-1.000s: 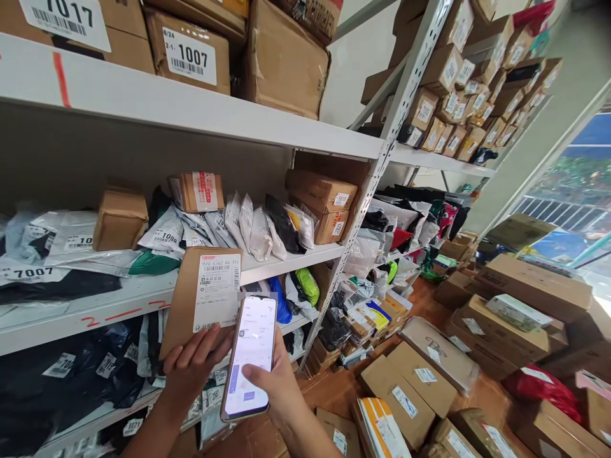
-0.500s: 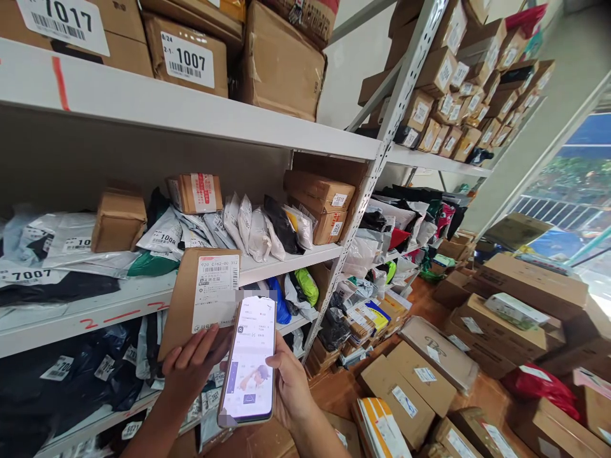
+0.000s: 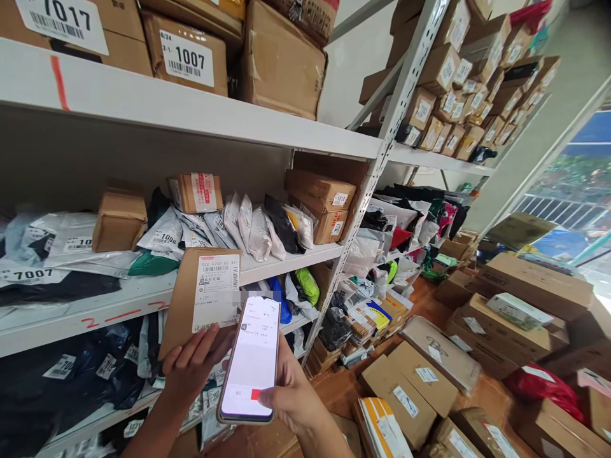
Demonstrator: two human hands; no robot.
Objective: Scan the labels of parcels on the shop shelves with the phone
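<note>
My left hand grips the lower edge of a flat brown cardboard parcel, its fingers over the bottom of the white shipping label. The parcel is tilted upright in front of the middle shelf. To its right, my right hand is wrapped round a smartphone with a lit white screen. The right thumb rests on a red button near the bottom of that screen. The phone's upper left edge comes close to the parcel's lower right corner; I cannot tell whether they touch.
Numbered bags and small boxes line the middle shelf. Larger cartons, one marked 1007, sit on the shelf above. A perforated metal upright stands right of centre. Cartons cover much of the floor at the right.
My right thumb has moved down the phone to the lower part of the screen. The display has changed from a pop-up picture to a plain page with a red button. The parcel stays put.
</note>
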